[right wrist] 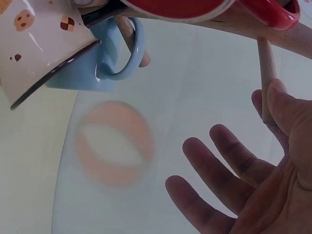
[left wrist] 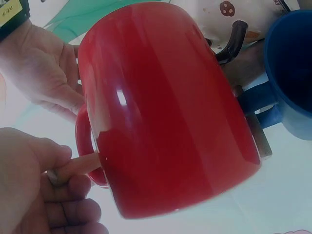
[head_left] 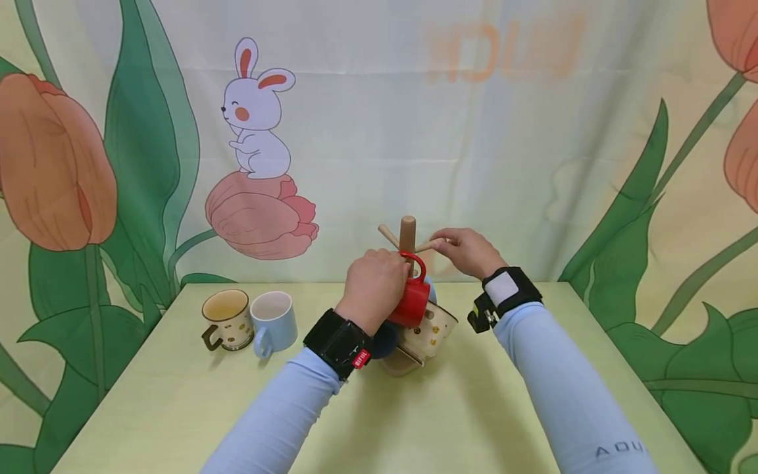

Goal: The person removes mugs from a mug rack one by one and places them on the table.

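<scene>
A backdrop (head_left: 355,131) printed with tulips and a rabbit stands behind a pale worktop (head_left: 142,408). Near the worktop's far edge stands a wooden mug tree (head_left: 407,230). The left hand (head_left: 374,284) and right hand (head_left: 470,253) reach to it from either side of its post. Between them, at the tree's upper part, is a tilted red mug (head_left: 412,303); below it hang a cream patterned mug (head_left: 423,339) and a dark blue mug (left wrist: 292,63), with a light blue mug (right wrist: 83,73) behind. On the worktop's left, a cream spotted mug (head_left: 227,322) and a pale blue mug (head_left: 275,322) stand upright, side by side. Smallest are the pegs: the left grip pinches the near peg (left wrist: 73,168) beside the red handle, though whether it runs through the loop I cannot tell; the right grip pinches the far peg (right wrist: 265,63) between thumb and forefinger, other fingers spread
</scene>
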Demonstrator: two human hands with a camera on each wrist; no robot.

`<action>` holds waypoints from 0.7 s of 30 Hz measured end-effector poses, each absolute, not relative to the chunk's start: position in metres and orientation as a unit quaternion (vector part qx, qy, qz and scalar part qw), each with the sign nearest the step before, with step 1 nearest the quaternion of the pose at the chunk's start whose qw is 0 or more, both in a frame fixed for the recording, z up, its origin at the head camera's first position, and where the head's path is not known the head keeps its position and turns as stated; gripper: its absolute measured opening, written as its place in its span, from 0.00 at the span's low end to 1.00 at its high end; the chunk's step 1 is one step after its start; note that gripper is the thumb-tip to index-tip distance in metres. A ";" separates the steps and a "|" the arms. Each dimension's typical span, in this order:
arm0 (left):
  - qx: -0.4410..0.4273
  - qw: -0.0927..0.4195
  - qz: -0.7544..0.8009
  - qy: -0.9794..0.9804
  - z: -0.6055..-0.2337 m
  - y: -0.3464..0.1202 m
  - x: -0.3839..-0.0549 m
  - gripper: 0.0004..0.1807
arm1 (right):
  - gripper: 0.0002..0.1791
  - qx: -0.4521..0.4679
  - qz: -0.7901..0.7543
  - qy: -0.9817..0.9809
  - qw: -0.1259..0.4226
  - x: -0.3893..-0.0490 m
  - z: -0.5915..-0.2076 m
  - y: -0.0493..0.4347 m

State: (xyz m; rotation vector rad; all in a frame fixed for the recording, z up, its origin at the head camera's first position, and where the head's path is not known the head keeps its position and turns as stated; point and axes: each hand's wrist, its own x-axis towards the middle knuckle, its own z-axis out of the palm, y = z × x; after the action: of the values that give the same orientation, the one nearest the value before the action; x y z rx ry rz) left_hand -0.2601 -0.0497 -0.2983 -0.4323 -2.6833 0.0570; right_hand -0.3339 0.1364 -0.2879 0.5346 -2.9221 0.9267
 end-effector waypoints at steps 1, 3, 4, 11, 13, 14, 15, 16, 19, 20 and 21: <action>-0.154 0.210 0.024 -0.965 -0.298 -0.049 -0.260 0.20 | 0.18 0.171 0.300 -0.939 0.012 -0.334 -0.288 0.136; -0.149 0.209 0.025 -0.966 -0.298 -0.048 -0.259 0.20 | 0.19 0.169 0.304 -0.938 0.010 -0.335 -0.289 0.136; -0.146 0.209 0.025 -0.967 -0.298 -0.047 -0.259 0.20 | 0.19 0.167 0.304 -0.938 0.010 -0.335 -0.289 0.136; -0.128 0.200 -0.005 -0.971 -0.296 -0.050 -0.261 0.22 | 0.22 0.135 0.268 -0.952 0.063 -0.329 -0.292 0.132; -0.119 0.188 -0.036 -0.974 -0.294 -0.055 -0.263 0.25 | 0.23 0.130 0.241 -0.957 0.093 -0.325 -0.293 0.130; -0.114 0.183 -0.052 -0.975 -0.292 -0.059 -0.264 0.26 | 0.23 0.127 0.227 -0.959 0.109 -0.322 -0.293 0.130; -0.110 0.178 -0.069 -0.975 -0.290 -0.063 -0.265 0.26 | 0.23 0.122 0.213 -0.961 0.124 -0.320 -0.292 0.129; -0.105 0.174 -0.084 -0.975 -0.289 -0.067 -0.267 0.27 | 0.23 0.118 0.200 -0.963 0.140 -0.317 -0.291 0.128; -0.093 0.171 -0.116 -0.974 -0.284 -0.084 -0.276 0.23 | 0.24 0.105 0.174 -0.962 0.180 -0.307 -0.286 0.121; -0.090 0.172 -0.119 -0.974 -0.284 -0.089 -0.280 0.22 | 0.24 0.102 0.168 -0.962 0.190 -0.303 -0.283 0.118; -0.088 0.173 -0.125 -0.973 -0.283 -0.094 -0.285 0.21 | 0.24 0.102 0.162 -0.961 0.199 -0.299 -0.281 0.115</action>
State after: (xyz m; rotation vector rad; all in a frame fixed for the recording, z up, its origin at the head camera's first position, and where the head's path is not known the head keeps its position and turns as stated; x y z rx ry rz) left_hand -0.2847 -0.0942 -0.2830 -0.2489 -2.7591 -0.3548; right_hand -0.2989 0.1152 -0.2810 0.2855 -2.6874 0.4535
